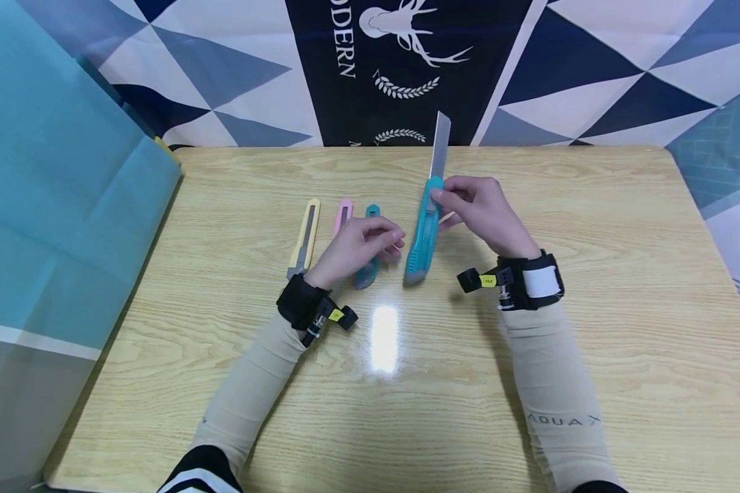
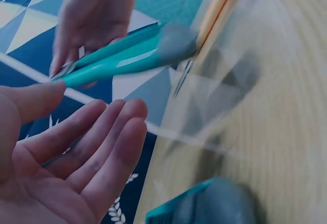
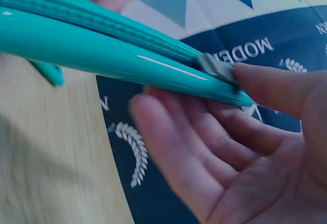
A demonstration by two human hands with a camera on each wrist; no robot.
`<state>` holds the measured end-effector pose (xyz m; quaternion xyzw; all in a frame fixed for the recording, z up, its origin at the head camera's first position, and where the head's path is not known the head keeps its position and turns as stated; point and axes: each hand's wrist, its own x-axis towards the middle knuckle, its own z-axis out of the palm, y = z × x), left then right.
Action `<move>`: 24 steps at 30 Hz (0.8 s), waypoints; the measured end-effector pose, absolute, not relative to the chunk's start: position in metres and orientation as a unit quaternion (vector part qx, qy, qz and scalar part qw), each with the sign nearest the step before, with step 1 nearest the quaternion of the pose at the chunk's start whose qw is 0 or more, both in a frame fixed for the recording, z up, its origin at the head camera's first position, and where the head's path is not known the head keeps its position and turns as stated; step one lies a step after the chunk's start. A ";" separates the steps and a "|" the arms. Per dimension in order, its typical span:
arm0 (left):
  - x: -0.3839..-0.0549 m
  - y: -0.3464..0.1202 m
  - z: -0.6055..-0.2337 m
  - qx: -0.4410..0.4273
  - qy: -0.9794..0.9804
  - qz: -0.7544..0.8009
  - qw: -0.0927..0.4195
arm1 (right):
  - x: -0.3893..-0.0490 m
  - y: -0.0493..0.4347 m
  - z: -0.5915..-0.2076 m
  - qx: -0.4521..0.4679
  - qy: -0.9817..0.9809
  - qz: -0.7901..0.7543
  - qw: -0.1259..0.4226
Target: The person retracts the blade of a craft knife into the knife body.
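Note:
My right hand [image 1: 484, 209] holds a large teal utility knife [image 1: 425, 236] up off the table, thumb on its grey slider [image 3: 219, 68]. A long blade [image 1: 440, 140] extends out of its far end, and the grey butt end points down toward me. My left hand [image 1: 364, 246] is just left of that knife with nothing in its grasp, fingers loosely bent in the left wrist view. Under and beside the left hand lie a smaller teal knife [image 1: 366, 275], a pink knife [image 1: 344, 211], partly hidden, and a yellow knife [image 1: 307, 233].
The wooden table [image 1: 438, 411] carries a bright light reflection near its middle. A patterned cloth [image 1: 567, 61] with a dark deer panel hangs behind the far edge. Blue covering [image 1: 68, 171] rises along the left side. Each wrist wears a black strap with a small camera.

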<state>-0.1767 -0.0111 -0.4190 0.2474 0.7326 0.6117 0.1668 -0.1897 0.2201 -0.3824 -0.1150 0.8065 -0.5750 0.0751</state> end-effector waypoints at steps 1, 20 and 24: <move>-0.177 -0.009 -0.423 0.252 0.738 0.602 0.172 | -0.189 0.218 -0.383 -0.115 0.801 -0.583 0.065; -0.173 0.002 -0.437 0.237 0.749 0.581 0.210 | -0.190 0.214 -0.378 -0.076 0.754 -0.652 -0.027; -0.172 0.004 -0.437 0.245 0.758 0.572 0.195 | -0.189 0.214 -0.378 -0.071 0.762 -0.643 -0.014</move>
